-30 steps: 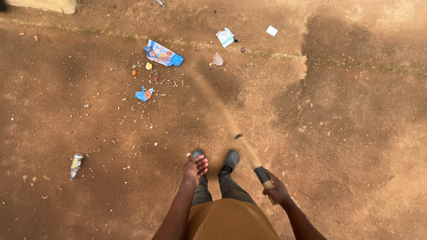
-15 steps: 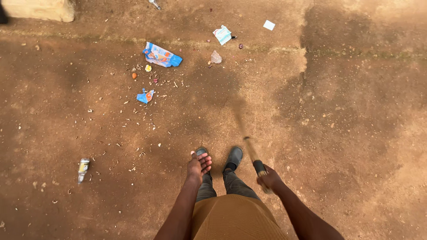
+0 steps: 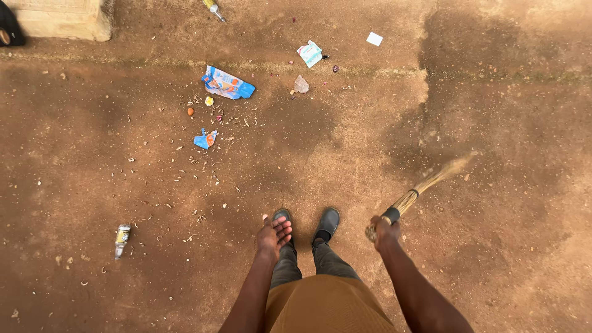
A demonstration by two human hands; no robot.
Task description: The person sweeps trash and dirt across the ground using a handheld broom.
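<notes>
Bare brown dirt ground (image 3: 123,172) fills the head view, litter scattered across it. Right hand (image 3: 385,233) is clenched around the broom (image 3: 414,196), its bristles slanting up and away to the right of the grip. Left hand (image 3: 274,237) hangs loose and empty, fingers slack, beside the shoes (image 3: 327,223). Blue wrapper (image 3: 227,83) and small bottle (image 3: 122,238) lie well off to the left.

Ahead of your feet on the bare dirt lies a crumpled blue and orange packet (image 3: 227,83), with a smaller torn blue scrap (image 3: 205,140) nearer you. Further right sits a white and teal wrapper (image 3: 311,53), then a small white square (image 3: 374,39), possibly paper. Left of you, a little bottle (image 3: 122,239) carries a yellow label.
</notes>
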